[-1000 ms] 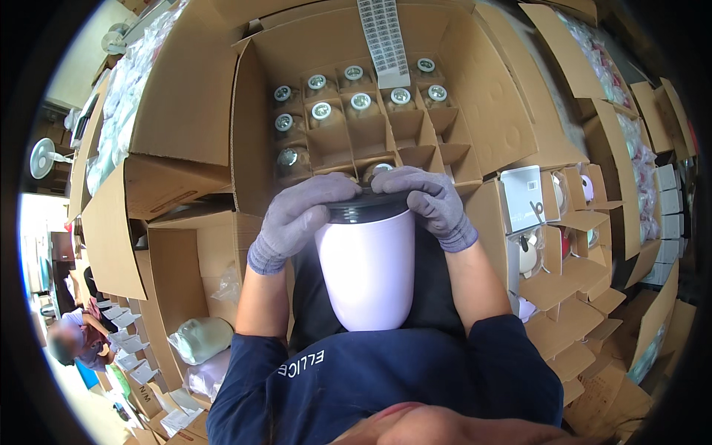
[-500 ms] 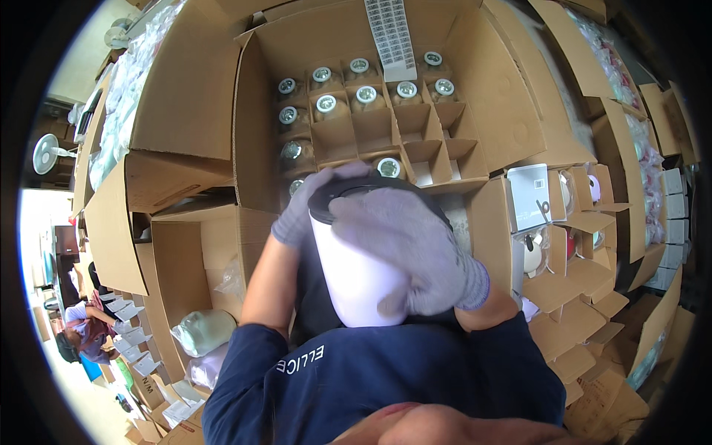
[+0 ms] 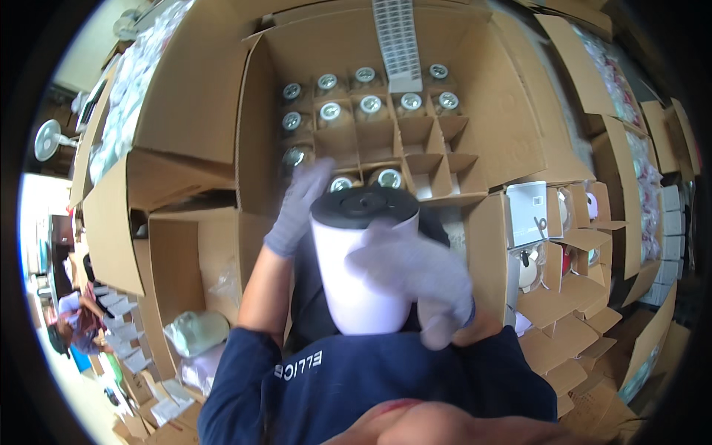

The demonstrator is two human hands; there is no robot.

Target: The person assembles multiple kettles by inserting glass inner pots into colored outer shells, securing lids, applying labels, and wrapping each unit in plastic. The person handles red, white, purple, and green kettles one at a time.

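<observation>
A pale lilac, tapered jug body [image 3: 360, 285] with a black round end [image 3: 363, 208] on top stands between my arms, against my shirt. My gloved left hand [image 3: 299, 208] is apart from it, fingers stretched toward the divided carton and slightly blurred. My gloved right hand [image 3: 423, 274] is in front of the jug body's right side, smeared by motion, with thumb and fingers apart; whether it touches cannot be told. Beyond the black end, glass bottles [image 3: 389, 179] with shiny round tops sit in the carton's compartments.
The large divided carton [image 3: 512, 111] stands ahead, with a label sheet [image 3: 399, 44] hanging at its far side. An open box at left holds a plastic-wrapped pale green jug [image 3: 196, 331]. Small open boxes [image 3: 567, 297] stand at right. A person [image 3: 78, 315] is at far left.
My left hand has come off the black end and moved away to the left. My right hand has slid off the top, down to the jug body's right side.
</observation>
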